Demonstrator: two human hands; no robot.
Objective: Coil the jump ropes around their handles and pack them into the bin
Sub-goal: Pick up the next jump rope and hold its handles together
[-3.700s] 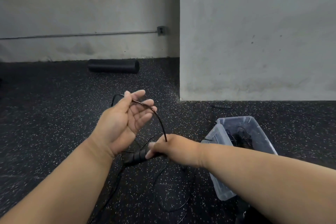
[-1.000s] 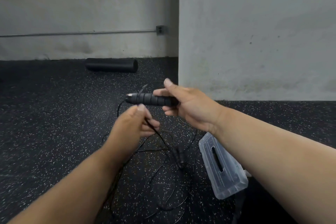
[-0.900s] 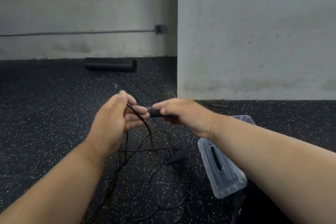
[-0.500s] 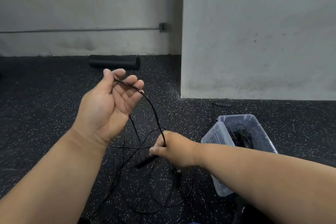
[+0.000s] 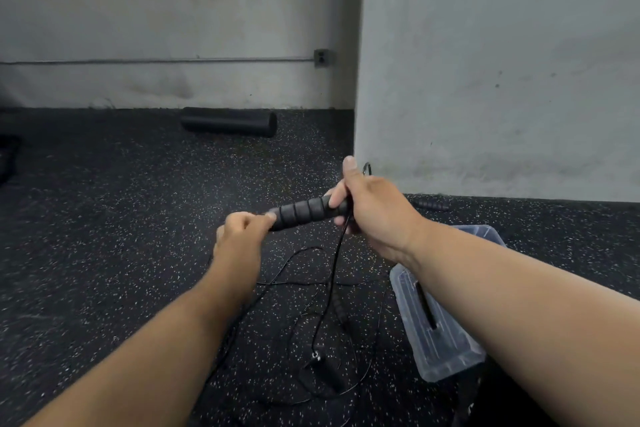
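Observation:
My right hand [image 5: 372, 210] grips one end of a black ribbed jump rope handle [image 5: 301, 210], held level above the floor, thumb raised. My left hand [image 5: 242, 230] has curled fingers at the handle's left end; whether it pinches the thin rope there is hidden. The thin black rope [image 5: 334, 263] hangs from under my right hand down to loose loops on the floor. A second black handle [image 5: 337, 305] lies among those loops. The clear plastic bin [image 5: 485, 232] stands at the right, mostly hidden behind my right forearm.
The bin's clear lid [image 5: 433, 333] leans against the bin beside the rope loops. Another black handle [image 5: 431, 205] lies by the base of the grey wall. A black foam roller [image 5: 228, 121] lies far back on the speckled rubber floor.
My right hand has lifted the handle from low near the floor to chest height. My left hand dropped from its raised, open pose and closed in at the handle's left end.

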